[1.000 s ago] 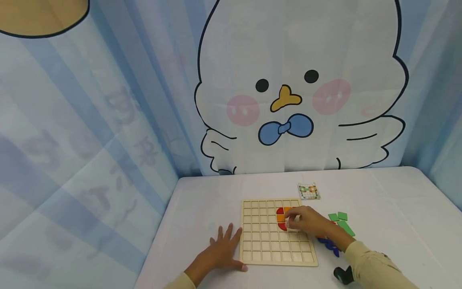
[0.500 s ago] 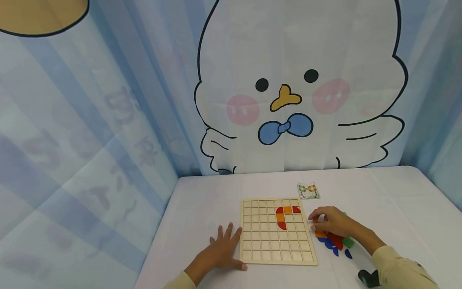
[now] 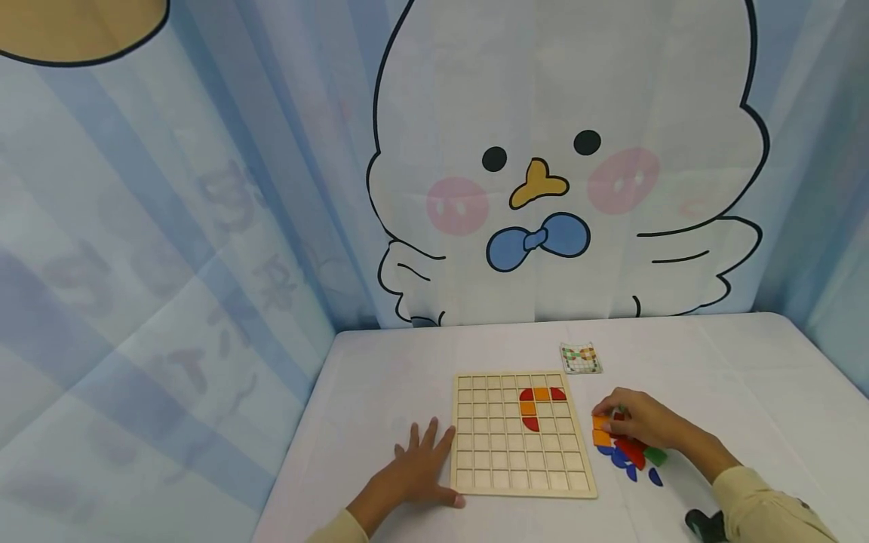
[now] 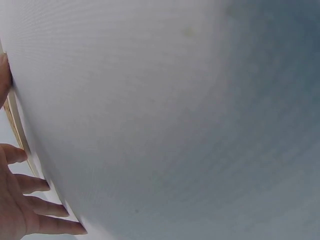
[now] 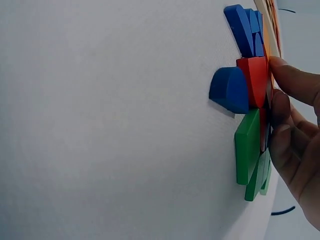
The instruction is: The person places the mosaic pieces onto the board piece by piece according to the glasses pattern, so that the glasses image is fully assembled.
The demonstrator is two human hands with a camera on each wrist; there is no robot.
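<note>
A wooden grid board [image 3: 498,437] lies flat on the table, with red quarter-round pieces [image 3: 531,424] and orange square pieces [image 3: 528,408] set in its upper right cells. My left hand [image 3: 422,466] rests at the board's left edge, fingers spread and thumb at the lower left corner. To the right of the board, my right hand [image 3: 641,419] pinches an orange square block [image 3: 599,422] between thumb and fingertips. A second orange block [image 3: 601,438] lies just below it. The right wrist view shows red [image 5: 253,80], blue [image 5: 230,90] and green blocks [image 5: 247,147] beside the fingers.
A small patterned card [image 3: 581,359] lies behind the board's far right corner. Loose blue pieces [image 3: 619,458] are near the board's right edge. A dark object [image 3: 706,526] shows by the right sleeve. A printed curtain [image 3: 339,188] stands behind the table.
My right hand has moved from the board's upper right cells to the loose blocks at the right and now grips an orange one. My left hand has stayed in place.
</note>
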